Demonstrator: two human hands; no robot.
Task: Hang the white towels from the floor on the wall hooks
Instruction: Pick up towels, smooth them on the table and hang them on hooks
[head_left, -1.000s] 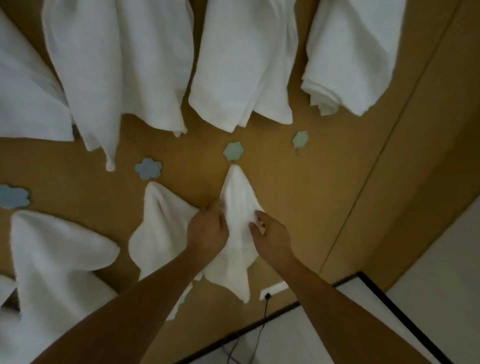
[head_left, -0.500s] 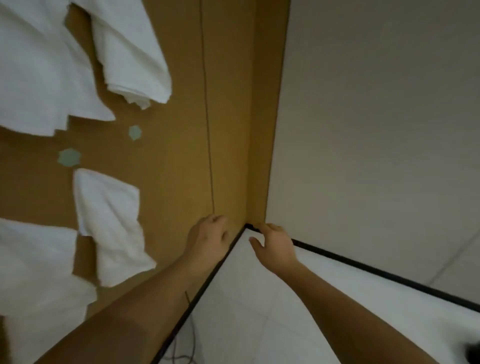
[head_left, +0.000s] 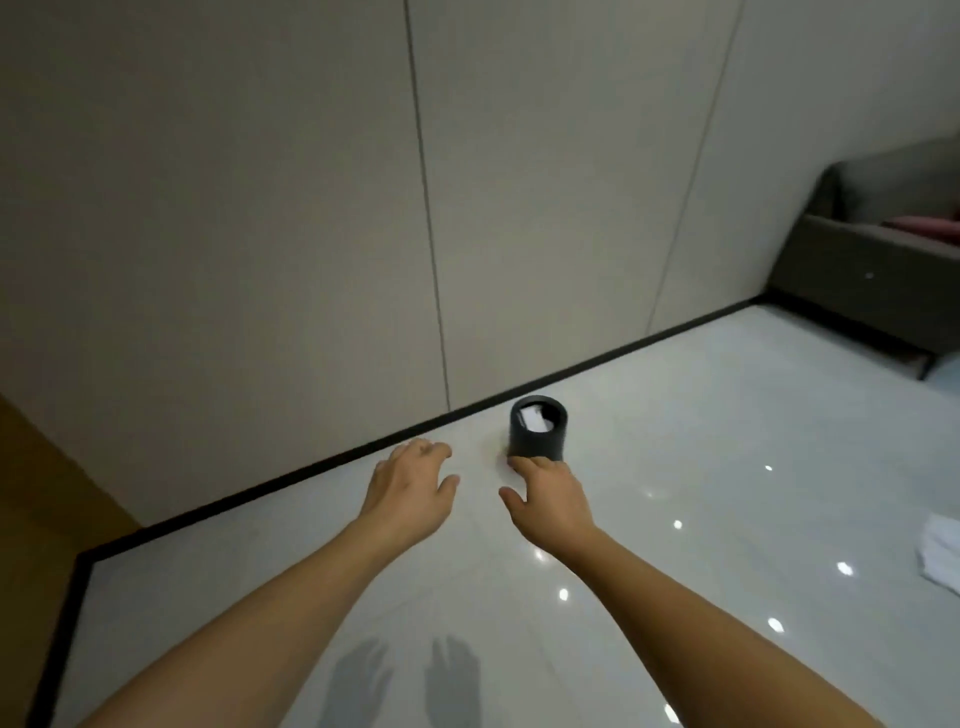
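Left hand, right hand: apart, fingers relaxed, empty, above glossy pale tiled floor; black cylindrical bin just beyond; crumpled white towel cut off at right edge

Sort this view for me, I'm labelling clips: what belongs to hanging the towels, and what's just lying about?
Job: crumpled white towel on the glossy floor; empty left hand; empty right hand.
Lying about: black round bin; grey sofa.
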